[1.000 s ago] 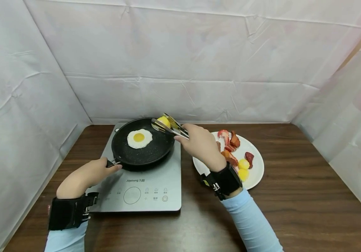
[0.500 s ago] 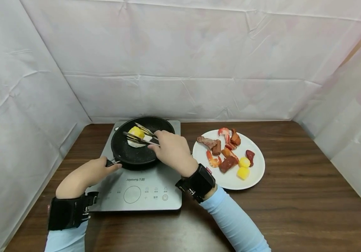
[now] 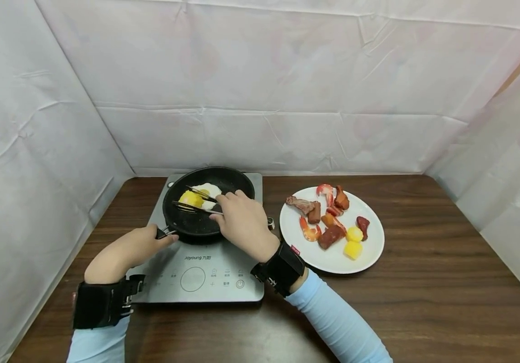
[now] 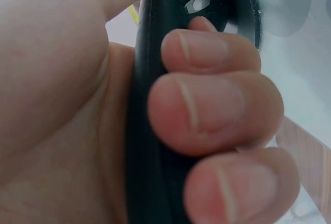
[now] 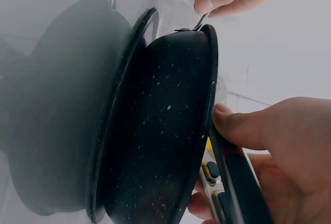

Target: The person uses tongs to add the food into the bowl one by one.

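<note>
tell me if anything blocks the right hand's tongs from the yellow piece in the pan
Nothing visible does. In the head view, the right hand holds the tongs straddling the yellow piece; the fried egg shows beside it, apparently below the tongs rather than in their way.

High head view, close wrist views

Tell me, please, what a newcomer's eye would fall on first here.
Probably the fried egg in the black pan on the cooktop, with a yellow piece close by, between metal tongs. The right hand holds these tongs, and the left hand grips the pan's handle. Next, perhaps, the white plate of food pieces, right of the cooktop.
</note>
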The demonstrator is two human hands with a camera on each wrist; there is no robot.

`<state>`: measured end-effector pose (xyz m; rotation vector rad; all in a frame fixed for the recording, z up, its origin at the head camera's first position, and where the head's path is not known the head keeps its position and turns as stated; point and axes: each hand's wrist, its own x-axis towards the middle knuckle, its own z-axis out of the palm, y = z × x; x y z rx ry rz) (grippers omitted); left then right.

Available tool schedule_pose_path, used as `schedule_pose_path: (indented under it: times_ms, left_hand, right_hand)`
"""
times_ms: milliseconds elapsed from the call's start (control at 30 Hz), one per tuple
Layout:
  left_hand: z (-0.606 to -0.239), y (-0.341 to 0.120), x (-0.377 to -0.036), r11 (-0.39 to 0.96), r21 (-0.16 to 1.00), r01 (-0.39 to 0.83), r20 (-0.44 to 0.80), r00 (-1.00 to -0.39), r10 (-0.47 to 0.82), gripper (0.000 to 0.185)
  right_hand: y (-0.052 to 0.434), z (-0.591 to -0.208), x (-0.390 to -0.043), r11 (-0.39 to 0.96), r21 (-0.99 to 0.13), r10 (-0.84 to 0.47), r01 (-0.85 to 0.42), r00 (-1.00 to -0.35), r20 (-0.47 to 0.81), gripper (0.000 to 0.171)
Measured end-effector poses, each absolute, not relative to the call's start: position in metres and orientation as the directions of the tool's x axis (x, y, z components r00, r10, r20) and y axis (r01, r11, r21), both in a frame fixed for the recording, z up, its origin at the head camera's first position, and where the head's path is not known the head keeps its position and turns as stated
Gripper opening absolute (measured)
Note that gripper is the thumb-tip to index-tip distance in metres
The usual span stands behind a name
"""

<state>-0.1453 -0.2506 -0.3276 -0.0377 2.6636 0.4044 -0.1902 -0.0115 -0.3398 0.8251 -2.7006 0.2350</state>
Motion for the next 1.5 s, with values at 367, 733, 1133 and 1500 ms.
schedule_pose_path:
  times_ms: [367,733,1133,1500]
  left_hand:
    - [-0.3247,-0.2485,-0.1448,0.957,0.276,-0.087,-0.431,-0.901,0.042,0.083]
    - [-0.3277,-0.2495,-0.1454,0.958,0.270,-0.093,-0.433,-0.901,0.035,0.085]
    - [-0.3291,-0.2494,-0.1443,0.961,0.259,-0.097,-0.440,-0.898,0.027,0.087]
    - [-0.3283,-0.2497,-0.1441,0.963,0.255,-0.082,-0.430,-0.902,0.037,0.086]
  right_hand:
    - [-0.0166,-0.3470,-0.1889,0.810,0.008,-0.556,-0.587,-0.763,0.329,0.039]
    - [-0.0154,-0.3474,-0.1888,0.812,-0.023,-0.545,-0.583,-0.771,0.329,0.037]
    - [-0.0139,-0.3448,-0.1874,0.817,-0.037,-0.537,-0.575,-0.783,0.313,0.040]
    - [-0.0151,-0.3453,-0.1883,0.824,-0.029,-0.533,-0.566,-0.791,0.301,0.043]
